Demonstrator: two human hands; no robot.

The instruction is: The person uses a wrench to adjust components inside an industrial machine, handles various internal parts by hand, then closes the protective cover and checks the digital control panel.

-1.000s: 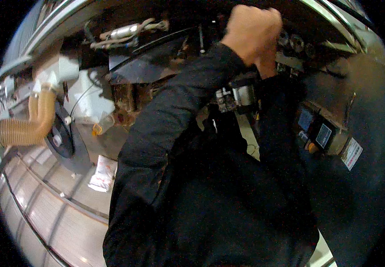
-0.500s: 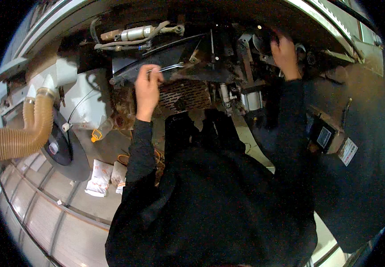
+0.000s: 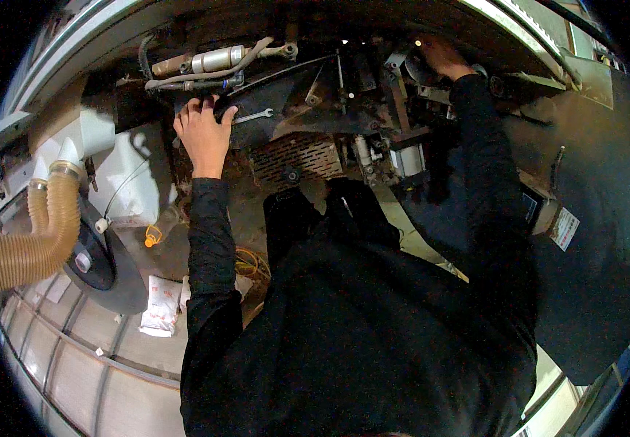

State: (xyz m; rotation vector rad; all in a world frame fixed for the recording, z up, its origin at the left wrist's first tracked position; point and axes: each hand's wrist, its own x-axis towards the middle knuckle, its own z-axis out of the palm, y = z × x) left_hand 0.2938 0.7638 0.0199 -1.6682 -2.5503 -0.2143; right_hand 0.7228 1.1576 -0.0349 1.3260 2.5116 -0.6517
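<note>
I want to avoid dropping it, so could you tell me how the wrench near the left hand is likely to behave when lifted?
The wrench looks like bright metal, so it is probably stiff and rather heavy for its size. Its slim, smooth-looking shaft may feel slippery. Its wide, forked end should discourage rolling.

Wrench [image 3: 260, 115] right of left fingers [image 3: 194, 108], cylinder [image 3: 218, 59] beyond.

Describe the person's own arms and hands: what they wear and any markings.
Both arms wear long, loose, creased black sleeves: the left sleeve and right sleeve end near the wrists and show no clear markings. The left hand is ungloved, with no ring or watch visible. The right hand also looks ungloved, but is too dim for finer detail.
</note>
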